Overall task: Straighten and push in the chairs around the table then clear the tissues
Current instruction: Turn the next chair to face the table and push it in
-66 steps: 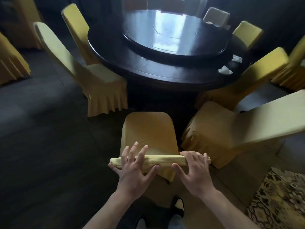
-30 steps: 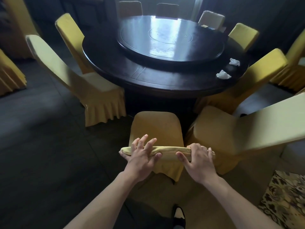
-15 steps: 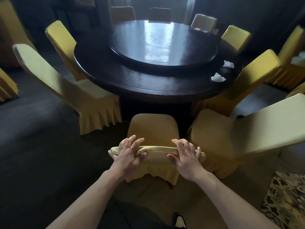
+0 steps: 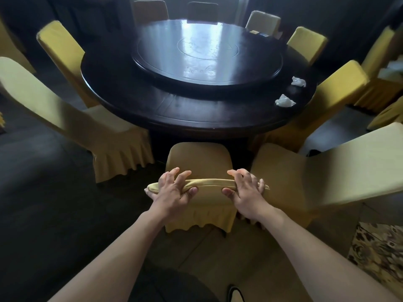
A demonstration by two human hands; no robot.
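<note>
A yellow-covered chair stands straight in front of me, its seat reaching the edge of the dark round table. My left hand and my right hand both grip the top of its backrest, thumbs on my side and fingers over the top. Two crumpled white tissues lie on the table's right rim, one nearer and one farther.
More yellow-covered chairs ring the table: two at the left angled outward, a large one close at the right, others at the right and the far side. A raised turntable fills the table's centre. A patterned rug lies bottom right.
The chair has slid forward toward the table with both hands on its backrest, and I have stepped after it. The table looks closer.
</note>
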